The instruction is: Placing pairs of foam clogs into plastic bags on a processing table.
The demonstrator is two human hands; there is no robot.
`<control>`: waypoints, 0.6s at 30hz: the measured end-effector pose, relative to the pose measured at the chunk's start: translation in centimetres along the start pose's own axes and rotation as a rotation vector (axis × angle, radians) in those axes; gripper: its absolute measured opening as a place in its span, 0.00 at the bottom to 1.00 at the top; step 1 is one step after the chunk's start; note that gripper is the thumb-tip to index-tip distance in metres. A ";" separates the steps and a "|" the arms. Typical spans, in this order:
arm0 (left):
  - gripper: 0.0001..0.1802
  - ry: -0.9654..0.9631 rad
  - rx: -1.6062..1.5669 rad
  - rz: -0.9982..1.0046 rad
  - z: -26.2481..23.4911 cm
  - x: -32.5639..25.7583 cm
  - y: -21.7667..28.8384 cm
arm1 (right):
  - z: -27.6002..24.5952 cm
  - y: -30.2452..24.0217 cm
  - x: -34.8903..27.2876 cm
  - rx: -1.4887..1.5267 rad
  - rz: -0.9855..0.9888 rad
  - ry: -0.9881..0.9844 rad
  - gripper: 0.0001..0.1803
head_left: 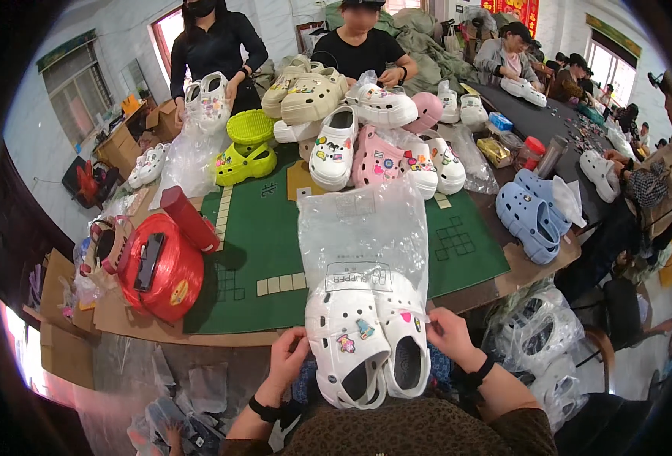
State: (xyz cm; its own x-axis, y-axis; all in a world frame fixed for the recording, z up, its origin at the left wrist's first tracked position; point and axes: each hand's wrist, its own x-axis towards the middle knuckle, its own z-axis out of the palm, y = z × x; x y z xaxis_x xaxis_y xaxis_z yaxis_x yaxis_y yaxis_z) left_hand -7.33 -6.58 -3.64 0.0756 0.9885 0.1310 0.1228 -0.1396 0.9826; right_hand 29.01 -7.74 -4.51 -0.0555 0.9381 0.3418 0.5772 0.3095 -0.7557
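A pair of white clogs with small colourful charms lies partly inside a clear plastic bag, close to my body at the table's near edge. The toes point away from me, and the heels are nearest me. The bag's far part stretches flat over the green mat. On the clogs' left side, my left hand is closed in a pinch on the bag's edge. My right hand pinches the bag on the opposite side, beside the right clog.
A pile of white, beige, pink and green clogs covers the table's far side. Left stand a roll of red plastic twine bearing a phone and a red cylinder. Blue clogs sit right. Two people work opposite; bagged clogs lie low right.
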 end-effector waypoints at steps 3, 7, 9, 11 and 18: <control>0.09 -0.139 -0.115 -0.134 -0.9 -0.4 -0.1 | -1.3 -1.4 -0.6 0.000 -0.071 -0.074 0.09; 0.09 -0.215 -0.248 -0.225 -1.0 -1.0 0.3 | -2.4 -1.8 -0.9 0.001 -0.109 -0.128 0.08; 0.06 -0.314 0.249 -0.015 -0.8 -1.7 -0.5 | -3.2 -1.2 -0.7 -0.070 -0.017 -0.135 0.08; 0.08 -0.198 -0.124 -0.207 -1.1 -1.5 -0.9 | -4.2 -3.0 0.9 -0.159 -0.052 -0.111 0.08; 0.23 -0.112 0.028 0.089 1.3 0.5 3.0 | -3.7 -10.6 6.4 -0.124 -0.328 -0.030 0.10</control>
State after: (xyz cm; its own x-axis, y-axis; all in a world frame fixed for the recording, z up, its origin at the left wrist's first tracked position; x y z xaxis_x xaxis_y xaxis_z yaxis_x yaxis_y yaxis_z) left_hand -5.64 -6.62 -0.83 0.1973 0.9596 0.2008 0.1383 -0.2300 0.9633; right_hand 25.50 -5.60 7.73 -0.2770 0.7968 0.5371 0.6195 0.5754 -0.5340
